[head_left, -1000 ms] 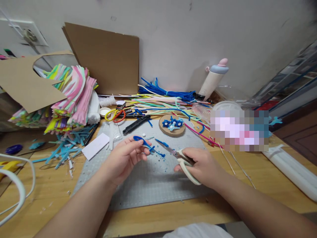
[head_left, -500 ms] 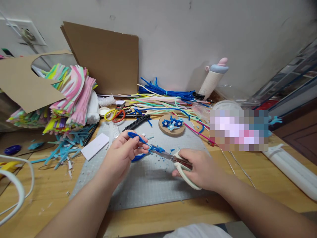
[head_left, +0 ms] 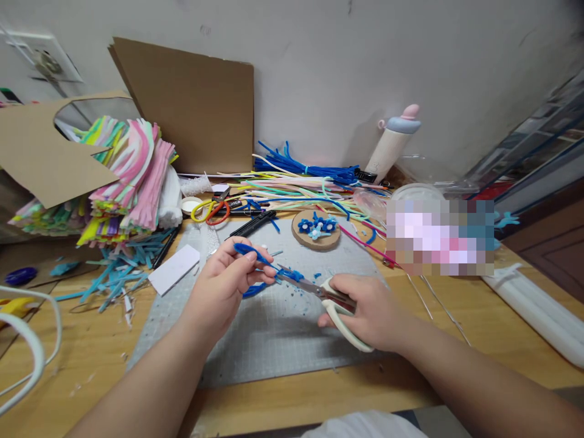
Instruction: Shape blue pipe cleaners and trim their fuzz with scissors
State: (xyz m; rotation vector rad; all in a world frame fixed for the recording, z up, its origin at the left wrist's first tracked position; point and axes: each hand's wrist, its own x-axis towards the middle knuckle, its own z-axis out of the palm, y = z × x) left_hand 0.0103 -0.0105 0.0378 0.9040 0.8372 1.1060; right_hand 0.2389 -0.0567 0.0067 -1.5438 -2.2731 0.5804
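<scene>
Between the thumb and fingers of my left hand [head_left: 228, 277] is a looped blue pipe cleaner [head_left: 249, 250]. My right hand [head_left: 365, 304] is closed round the pale handles of a pair of scissors [head_left: 338, 307]. The blades are parted and point left, with their tips close to the end of the pipe cleaner at my left fingertips; whether they touch it I cannot tell. Blue clippings [head_left: 292, 275] lie scattered on the grey cutting mat [head_left: 274, 340] beneath. Behind the blades, several blue flowers [head_left: 318, 226] with pale centres rest on a round brown disc [head_left: 319, 243].
Bundled blue pipe cleaners [head_left: 310, 170] and loose pastel ones lie along the wall. Yellow-and-orange-handled scissors [head_left: 210, 211] and a black pen-like tool [head_left: 253, 224] sit behind my left hand. Further left are a white card [head_left: 174, 269] and pastel bundles [head_left: 132, 176]; a bottle [head_left: 390, 146] leans at the back.
Both hands keep nearly the same place and grip. The scissor blades look slightly wider apart than before, and the view has shifted a little.
</scene>
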